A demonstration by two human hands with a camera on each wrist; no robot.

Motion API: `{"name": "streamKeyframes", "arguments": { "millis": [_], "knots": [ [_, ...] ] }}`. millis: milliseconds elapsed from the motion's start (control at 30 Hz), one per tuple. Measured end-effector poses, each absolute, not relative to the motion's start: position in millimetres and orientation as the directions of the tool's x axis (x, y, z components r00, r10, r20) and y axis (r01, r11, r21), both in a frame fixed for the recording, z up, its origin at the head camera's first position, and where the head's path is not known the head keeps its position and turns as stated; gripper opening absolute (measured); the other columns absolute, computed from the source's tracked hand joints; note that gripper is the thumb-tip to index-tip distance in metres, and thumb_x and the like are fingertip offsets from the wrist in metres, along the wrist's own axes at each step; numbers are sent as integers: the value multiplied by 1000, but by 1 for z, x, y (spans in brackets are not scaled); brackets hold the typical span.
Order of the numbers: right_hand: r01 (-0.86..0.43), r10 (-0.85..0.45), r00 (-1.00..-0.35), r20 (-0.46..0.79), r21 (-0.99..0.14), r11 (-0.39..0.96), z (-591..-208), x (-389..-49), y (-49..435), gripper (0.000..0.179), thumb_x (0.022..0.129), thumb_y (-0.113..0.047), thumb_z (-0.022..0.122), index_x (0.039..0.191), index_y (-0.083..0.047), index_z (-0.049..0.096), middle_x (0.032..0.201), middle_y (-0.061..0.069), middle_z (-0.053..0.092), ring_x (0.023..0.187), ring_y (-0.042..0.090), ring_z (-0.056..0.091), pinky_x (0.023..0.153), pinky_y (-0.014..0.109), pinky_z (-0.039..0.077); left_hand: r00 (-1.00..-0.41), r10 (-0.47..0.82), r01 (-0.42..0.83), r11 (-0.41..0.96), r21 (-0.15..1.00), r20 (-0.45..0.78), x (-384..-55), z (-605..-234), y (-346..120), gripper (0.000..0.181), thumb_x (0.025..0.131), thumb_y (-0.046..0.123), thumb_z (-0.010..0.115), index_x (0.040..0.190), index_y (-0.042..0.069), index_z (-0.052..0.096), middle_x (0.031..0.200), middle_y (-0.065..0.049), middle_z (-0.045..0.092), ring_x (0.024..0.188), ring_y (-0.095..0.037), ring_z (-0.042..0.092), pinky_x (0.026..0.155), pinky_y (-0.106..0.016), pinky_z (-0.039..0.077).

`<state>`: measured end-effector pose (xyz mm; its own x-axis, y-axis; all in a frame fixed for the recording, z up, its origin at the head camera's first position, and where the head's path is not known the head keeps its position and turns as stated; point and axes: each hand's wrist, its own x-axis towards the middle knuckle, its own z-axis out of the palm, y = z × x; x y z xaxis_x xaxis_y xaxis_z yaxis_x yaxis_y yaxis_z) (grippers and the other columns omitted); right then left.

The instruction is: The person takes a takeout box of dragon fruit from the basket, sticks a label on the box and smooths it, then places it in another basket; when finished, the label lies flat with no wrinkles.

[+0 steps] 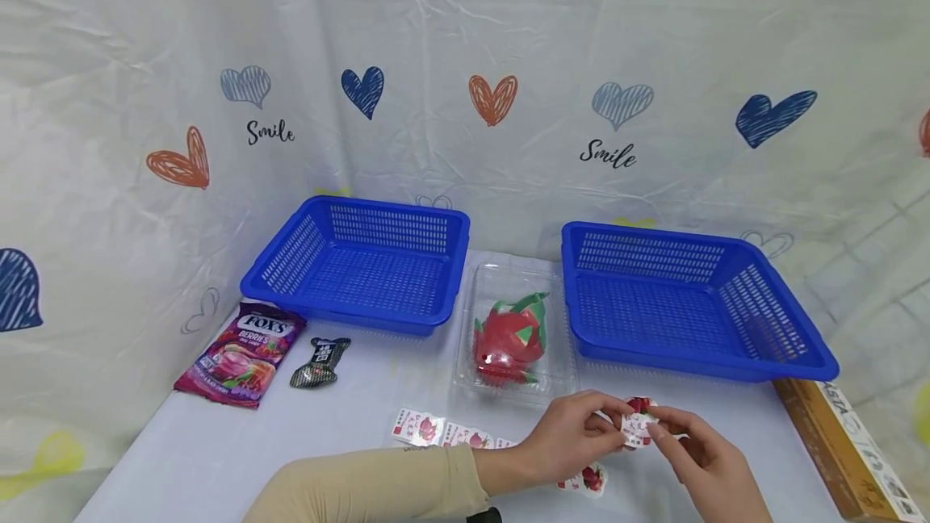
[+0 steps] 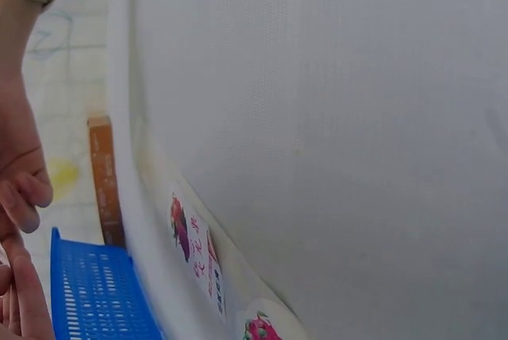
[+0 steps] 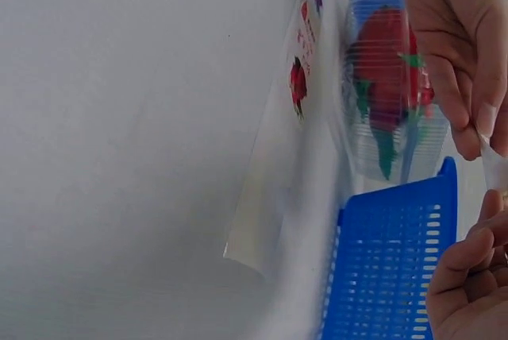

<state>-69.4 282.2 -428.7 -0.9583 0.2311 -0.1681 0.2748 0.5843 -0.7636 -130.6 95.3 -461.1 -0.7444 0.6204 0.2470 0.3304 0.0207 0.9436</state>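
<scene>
Between both hands is a small white sticker (image 1: pixel 638 424) printed with red fruit. My left hand (image 1: pixel 574 436) pinches its left edge, and my right hand (image 1: pixel 701 450) pinches the right edge between thumb and finger. Below the left wrist lies a sticker sheet (image 1: pixel 587 481) with fruit labels; in the right wrist view part of its backing paper (image 3: pixel 262 205) is bare. More labels (image 1: pixel 420 426) run leftward, partly hidden by the left forearm. Behind the hands stands a clear plastic box (image 1: pixel 552 345) with a red and green dragon fruit (image 1: pixel 508 339) inside.
Two blue baskets stand at the back, one left (image 1: pixel 363 309) and one right (image 1: pixel 690 353). At the left lie a purple candy bag (image 1: pixel 243 353) and a dark wrapped candy (image 1: pixel 320 363). A brown pasta box (image 1: pixel 843 450) lies along the right edge.
</scene>
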Motion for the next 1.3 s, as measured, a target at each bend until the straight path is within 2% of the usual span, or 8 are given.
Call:
{"name": "streamKeyframes", "arguments": {
  "millis": [233, 333, 467, 700, 867, 1033, 1300],
  "knots": [
    [169, 195, -979, -57, -762, 625, -427, -75, 280, 47, 98, -43, 58, 129, -8, 58, 99, 6, 62, 65, 16, 58, 55, 26, 42, -735, 589, 403, -20, 915, 337, -131, -456, 96, 31, 92, 0, 64, 123, 6, 63, 100, -5, 62, 90, 5, 64, 73, -13, 52],
    [103, 176, -984, 9, -781, 616, -428, -78, 280, 40, 99, -34, 59, 127, -6, 59, 95, 3, 61, 61, 16, 56, 53, 26, 42, -754, 581, 345, -47, 937, 307, -132, -452, 95, 32, 92, -1, 64, 124, 5, 62, 100, -5, 63, 89, 3, 66, 73, -15, 53],
    [17, 157, -983, 97, -799, 601, -427, -81, 279, 33, 98, -25, 62, 124, -6, 61, 91, -2, 61, 60, 15, 55, 52, 27, 42, -792, 564, 235, -75, 969, 236, -136, -447, 93, 31, 95, 4, 63, 126, 7, 61, 97, 3, 62, 82, 2, 67, 72, -18, 54],
    [45, 173, -983, 69, -814, 579, -418, -89, 276, 38, 98, -35, 61, 126, -11, 60, 99, 2, 62, 70, 15, 60, 57, 27, 48, -798, 572, 140, -133, 981, 192, -143, -442, 89, 26, 98, 12, 60, 124, 7, 59, 96, -2, 67, 75, -2, 69, 70, -25, 57],
    [38, 152, -987, 57, -827, 561, -414, -93, 272, 40, 98, -37, 60, 128, -11, 59, 104, 4, 61, 77, 12, 61, 60, 26, 49, -792, 586, 122, -120, 985, 169, -146, -438, 84, 27, 99, 18, 60, 125, 11, 58, 93, 6, 65, 71, -2, 67, 68, -27, 57],
    [37, 140, -989, 48, -836, 548, -408, -100, 268, 41, 97, -40, 59, 127, -12, 59, 104, 5, 59, 77, 13, 59, 58, 26, 47, -816, 559, 97, -118, 988, 147, -150, -435, 80, 26, 99, 19, 58, 124, 12, 57, 91, 7, 61, 68, -2, 65, 63, -23, 55],
    [-67, 78, -988, 130, -838, 541, -402, -110, 261, 34, 98, -33, 60, 124, -11, 61, 100, 6, 59, 73, 14, 59, 56, 26, 46, -834, 530, 110, -112, 988, 153, -159, -427, 73, 30, 96, 12, 64, 124, 8, 58, 89, 7, 60, 65, -3, 64, 61, -20, 53]
  ]
}}
